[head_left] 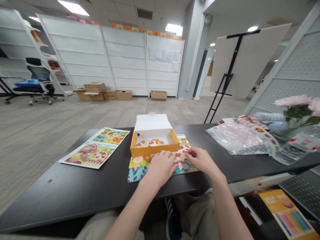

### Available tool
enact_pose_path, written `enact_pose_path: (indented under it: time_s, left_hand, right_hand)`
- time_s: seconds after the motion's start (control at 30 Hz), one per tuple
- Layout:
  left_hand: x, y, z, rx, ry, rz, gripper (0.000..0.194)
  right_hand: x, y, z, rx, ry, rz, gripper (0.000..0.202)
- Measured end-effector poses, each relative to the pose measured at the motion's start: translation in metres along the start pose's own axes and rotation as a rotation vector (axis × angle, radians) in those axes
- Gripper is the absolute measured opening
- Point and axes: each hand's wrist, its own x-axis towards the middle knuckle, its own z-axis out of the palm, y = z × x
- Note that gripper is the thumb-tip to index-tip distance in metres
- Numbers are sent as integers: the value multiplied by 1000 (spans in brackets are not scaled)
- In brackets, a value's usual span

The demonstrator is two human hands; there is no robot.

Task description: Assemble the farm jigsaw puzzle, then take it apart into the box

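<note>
An orange box (pixel 154 148) with its white lid raised holds several loose puzzle pieces (pixel 153 142). It stands on the back part of colourful puzzle boards (pixel 138 173), in the middle of the black table. My left hand (pixel 162 165) lies over the boards at the box's front edge, palm down; its fingertips are partly hidden, and what they hold, if anything, cannot be made out. At the cow-patterned part of the puzzle (pixel 182 154), my right hand (pixel 200 159) has thumb and fingertips close together, with anything between them too small to tell.
A printed picture sheet (pixel 96 148) lies on the black table (pixel 82 190) at left. Crinkled plastic wrapping (pixel 237 138), folded cloths and a flower vase occupy the right side. An orange-and-black package (pixel 287 213) sits lower right.
</note>
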Motion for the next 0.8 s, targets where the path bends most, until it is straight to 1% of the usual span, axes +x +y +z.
enact_pose_path:
  time_s: [0.07, 0.17, 0.3, 0.43, 0.6, 0.73, 0.8]
  left_hand:
    - [-3, 4, 11, 52, -41, -26, 23]
    - [-4, 5, 20, 59, -41, -63, 25]
    - [-2, 3, 19, 39, -29, -66, 29]
    - [2, 3, 19, 45, -29, -26, 32]
    - [5, 5, 23, 51, -27, -12, 24]
    - [5, 3, 25, 56, -30, 0, 27]
    - [5, 2, 26, 65, -31, 12, 28]
  right_hand:
    - [1, 2, 0, 61, 11, 6, 17]
    - [2, 4, 3, 177, 7, 17, 17]
    - [6, 10, 15, 300, -5, 12, 18]
    - [10, 15, 23, 333, -10, 14, 19]
    - [11, 13, 23, 308, -41, -17, 18]
    - [11, 10, 19, 354, -42, 9, 20]
    - [12, 8, 18, 402, -65, 19, 22]
